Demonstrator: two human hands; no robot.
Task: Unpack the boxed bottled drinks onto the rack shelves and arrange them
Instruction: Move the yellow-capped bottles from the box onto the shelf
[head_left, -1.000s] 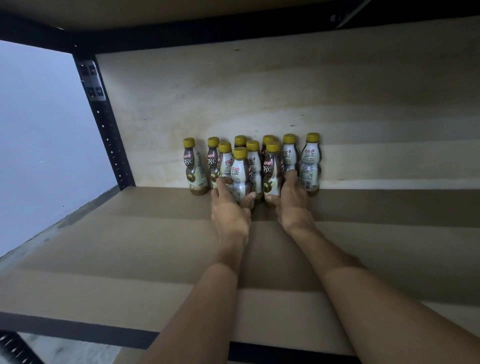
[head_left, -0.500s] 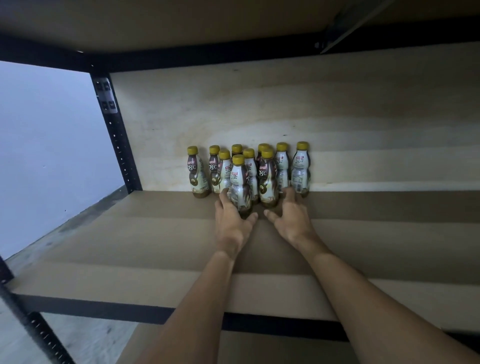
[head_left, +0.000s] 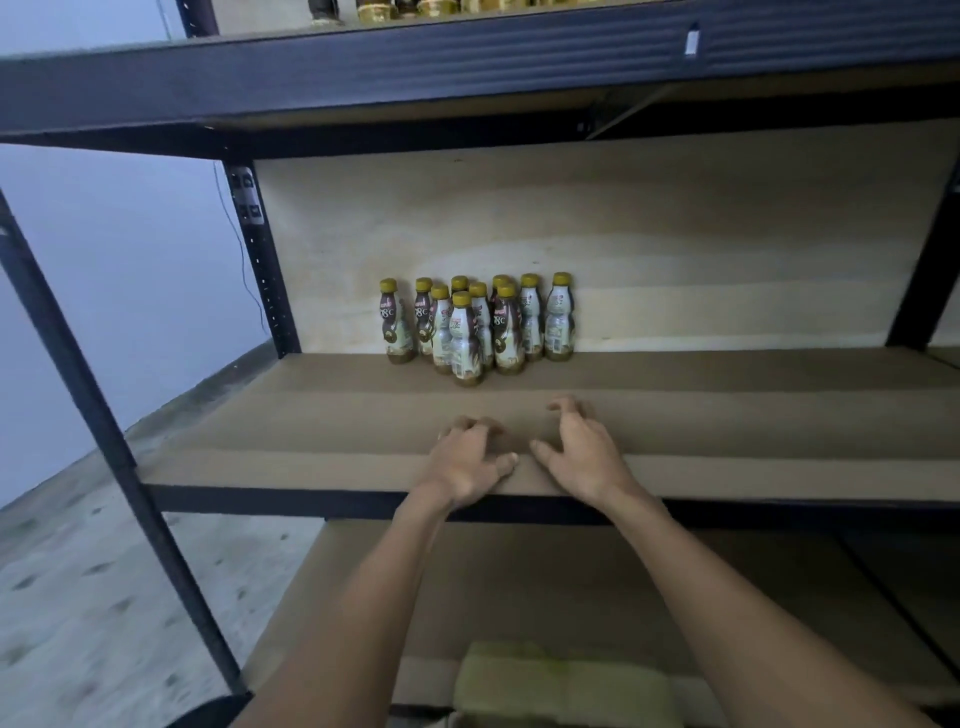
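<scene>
Several small bottles with yellow caps and brown-and-white labels stand in a tight cluster at the back of the middle shelf, against the plywood back panel. My left hand and my right hand hover side by side over the shelf's front part, well short of the bottles. Both hands have loosely curled fingers and hold nothing.
Black metal posts frame the rack at the left, and a dark beam carries the upper shelf, where more bottles show at the top edge. A lower shelf lies beneath, with a pale cardboard box at the bottom. Grey floor lies to the left.
Both hands have let go of the front bottles and drawn back toward the shelf's front edge. The view has pulled away from the rack, showing the upper and lower shelves.
</scene>
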